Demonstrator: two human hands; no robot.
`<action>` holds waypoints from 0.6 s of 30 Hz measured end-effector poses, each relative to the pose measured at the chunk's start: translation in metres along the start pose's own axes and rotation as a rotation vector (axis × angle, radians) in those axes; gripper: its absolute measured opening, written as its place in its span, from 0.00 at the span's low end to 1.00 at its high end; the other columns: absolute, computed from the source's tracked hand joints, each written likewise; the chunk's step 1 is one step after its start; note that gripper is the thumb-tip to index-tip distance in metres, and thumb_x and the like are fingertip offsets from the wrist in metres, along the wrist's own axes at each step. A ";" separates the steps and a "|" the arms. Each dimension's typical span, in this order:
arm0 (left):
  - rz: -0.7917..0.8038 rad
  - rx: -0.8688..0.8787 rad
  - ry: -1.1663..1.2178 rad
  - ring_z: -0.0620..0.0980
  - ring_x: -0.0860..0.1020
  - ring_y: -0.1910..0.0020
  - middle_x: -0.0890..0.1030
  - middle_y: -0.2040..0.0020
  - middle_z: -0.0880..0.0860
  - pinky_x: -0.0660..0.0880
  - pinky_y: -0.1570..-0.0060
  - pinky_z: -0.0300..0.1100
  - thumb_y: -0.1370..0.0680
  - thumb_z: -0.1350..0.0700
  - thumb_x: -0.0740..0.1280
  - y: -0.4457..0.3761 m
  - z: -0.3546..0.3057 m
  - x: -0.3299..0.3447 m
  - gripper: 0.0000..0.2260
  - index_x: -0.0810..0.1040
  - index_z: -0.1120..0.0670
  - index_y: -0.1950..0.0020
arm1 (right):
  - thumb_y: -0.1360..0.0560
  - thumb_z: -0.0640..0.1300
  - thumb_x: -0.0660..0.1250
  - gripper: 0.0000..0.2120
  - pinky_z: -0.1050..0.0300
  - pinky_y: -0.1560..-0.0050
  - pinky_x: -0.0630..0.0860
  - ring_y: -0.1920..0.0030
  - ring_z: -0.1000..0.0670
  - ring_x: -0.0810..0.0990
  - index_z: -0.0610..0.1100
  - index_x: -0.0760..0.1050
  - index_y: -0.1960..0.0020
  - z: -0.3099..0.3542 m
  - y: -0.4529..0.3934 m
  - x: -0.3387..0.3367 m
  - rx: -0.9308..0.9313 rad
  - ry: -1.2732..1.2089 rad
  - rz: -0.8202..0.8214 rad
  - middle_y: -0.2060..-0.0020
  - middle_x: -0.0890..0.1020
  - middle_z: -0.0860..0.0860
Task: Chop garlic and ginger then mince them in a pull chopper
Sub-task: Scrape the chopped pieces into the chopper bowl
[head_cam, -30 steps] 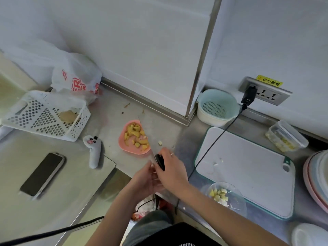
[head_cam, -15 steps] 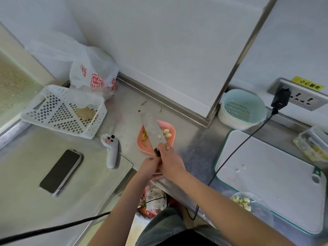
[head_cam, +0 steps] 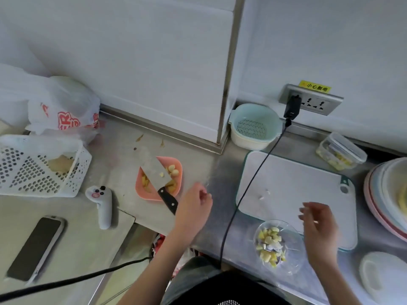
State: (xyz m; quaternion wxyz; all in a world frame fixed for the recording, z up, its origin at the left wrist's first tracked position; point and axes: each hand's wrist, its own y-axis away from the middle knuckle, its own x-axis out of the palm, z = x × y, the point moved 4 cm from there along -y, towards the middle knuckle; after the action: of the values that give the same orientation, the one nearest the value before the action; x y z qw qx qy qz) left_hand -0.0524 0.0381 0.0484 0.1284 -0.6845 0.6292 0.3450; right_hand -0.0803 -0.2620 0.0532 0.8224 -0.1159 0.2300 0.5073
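Observation:
A cleaver [head_cam: 156, 172] with a black handle lies across the pink dish [head_cam: 176, 188], which holds yellow ginger pieces and garlic cloves [head_cam: 172, 169]. My left hand [head_cam: 193, 208] hovers just right of the knife handle, fingers loosely curled, holding nothing. My right hand [head_cam: 319, 223] hangs over the near edge of the white cutting board [head_cam: 297, 190], fingers relaxed and empty. The clear chopper bowl [head_cam: 277, 245] with chopped yellow pieces sits at the counter's front edge, left of that hand. A white lid [head_cam: 383, 278] lies at the far right front.
A black cable [head_cam: 253, 177] runs from the wall socket across the board's left edge to the counter front. A teal colander [head_cam: 255, 126], a clear box [head_cam: 341, 150], stacked plates [head_cam: 387, 194], a white basket [head_cam: 39, 166], a plastic bag [head_cam: 61, 106], a phone [head_cam: 35, 247] and a white controller [head_cam: 102, 205] surround the work area.
Both hands have let go of the cleaver, which now rests across the pink dish. My right hand has swung right over the cutting board. The view has turned right.

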 end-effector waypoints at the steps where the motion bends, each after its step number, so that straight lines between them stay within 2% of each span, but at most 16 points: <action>1: 0.122 0.079 -0.043 0.45 0.76 0.63 0.76 0.64 0.46 0.72 0.62 0.40 0.23 0.53 0.65 0.001 -0.017 0.022 0.05 0.70 0.49 0.57 | 0.23 0.39 0.63 0.12 0.71 0.64 0.73 0.61 0.53 0.81 0.57 0.74 0.55 -0.014 -0.005 -0.027 0.043 0.023 -0.095 0.58 0.82 0.50; 2: 0.258 0.136 -0.084 0.46 0.77 0.61 0.76 0.62 0.46 0.73 0.58 0.42 0.23 0.50 0.65 0.005 -0.032 0.046 0.05 0.71 0.50 0.54 | 0.23 0.39 0.62 0.11 0.70 0.64 0.72 0.60 0.51 0.81 0.56 0.73 0.54 -0.028 -0.008 -0.050 0.094 0.053 -0.158 0.57 0.82 0.48; 4: 0.522 0.198 -0.251 0.51 0.78 0.56 0.77 0.56 0.49 0.74 0.56 0.45 0.23 0.45 0.64 0.019 -0.052 0.095 0.12 0.70 0.51 0.47 | 0.23 0.39 0.63 0.08 0.57 0.60 0.74 0.55 0.43 0.80 0.51 0.72 0.49 -0.057 -0.008 -0.083 0.219 0.104 -0.179 0.56 0.80 0.45; 6: 0.647 0.293 -0.491 0.55 0.78 0.51 0.77 0.51 0.53 0.73 0.56 0.47 0.22 0.44 0.62 0.032 -0.061 0.129 0.18 0.66 0.54 0.39 | 0.24 0.38 0.65 0.09 0.47 0.54 0.75 0.51 0.38 0.78 0.45 0.72 0.45 -0.081 0.000 -0.106 0.312 0.146 -0.167 0.52 0.79 0.42; 9: 0.646 0.332 -0.651 0.56 0.78 0.50 0.77 0.47 0.56 0.74 0.54 0.48 0.21 0.56 0.62 0.035 -0.066 0.149 0.17 0.64 0.56 0.34 | 0.28 0.40 0.71 0.19 0.40 0.39 0.69 0.38 0.38 0.71 0.44 0.72 0.38 -0.106 0.013 -0.138 0.306 0.381 -0.301 0.37 0.74 0.41; 11: 0.620 0.280 -0.609 0.54 0.78 0.52 0.77 0.48 0.56 0.75 0.55 0.46 0.22 0.61 0.59 0.029 -0.065 0.152 0.13 0.66 0.56 0.37 | 0.30 0.48 0.74 0.30 0.38 0.32 0.59 0.28 0.40 0.59 0.51 0.65 0.31 -0.122 0.017 -0.156 0.395 0.519 -0.319 0.27 0.63 0.45; 14: 0.618 0.252 -0.547 0.49 0.73 0.60 0.73 0.57 0.50 0.68 0.63 0.39 0.22 0.62 0.59 0.026 -0.067 0.150 0.07 0.67 0.54 0.44 | 0.34 0.61 0.74 0.46 0.32 0.30 0.51 0.24 0.42 0.43 0.61 0.49 0.26 -0.150 0.012 -0.167 0.601 0.535 -0.136 0.23 0.43 0.53; 16: 0.601 0.254 -0.487 0.46 0.71 0.64 0.70 0.62 0.48 0.64 0.67 0.38 0.23 0.63 0.60 0.027 -0.069 0.150 0.07 0.65 0.54 0.49 | 0.37 0.66 0.73 0.52 0.29 0.31 0.49 0.24 0.42 0.38 0.63 0.42 0.25 -0.162 0.003 -0.170 0.673 0.545 -0.031 0.23 0.38 0.53; 18: 0.558 0.224 -0.370 0.45 0.68 0.68 0.67 0.65 0.47 0.62 0.72 0.34 0.24 0.63 0.61 0.028 -0.074 0.149 0.06 0.66 0.57 0.50 | 0.40 0.69 0.73 0.57 0.29 0.31 0.49 0.24 0.40 0.37 0.62 0.39 0.25 -0.170 -0.006 -0.168 0.687 0.582 0.058 0.23 0.37 0.51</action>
State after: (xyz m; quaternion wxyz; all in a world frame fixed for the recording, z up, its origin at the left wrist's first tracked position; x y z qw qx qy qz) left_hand -0.0609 -0.1265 0.0152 0.2154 -0.3939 0.7920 0.4138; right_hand -0.1832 -0.4683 -0.0112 0.6998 0.0323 0.6098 0.3707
